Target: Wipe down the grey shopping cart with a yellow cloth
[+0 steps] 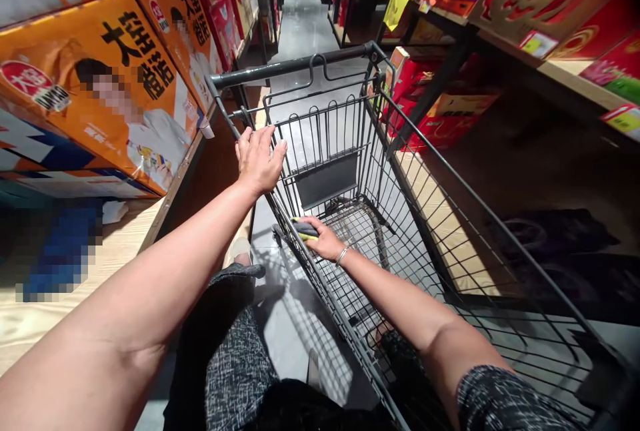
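A dark wire shopping cart [320,181] stands in the aisle in front of me, its handle bar at the far end. My left hand [260,159] lies palm down on the cart's near left rim, close to the handle, fingers stretched out. Inside the basket, my right hand [327,239] is closed round a grey cloth with yellow edges [306,228]. That cloth is against the inner side of the left wire wall. A silver bracelet [342,255] is on my right wrist. Part of the cloth is hidden behind my fingers and the wires.
Orange boxes [90,77] are stacked on a wooden shelf [165,214] close on the left. On the right, shelves hold red gift boxes [595,31], with dark packs [560,234] low down. A shiny floor [307,17] runs along the aisle between the racks.
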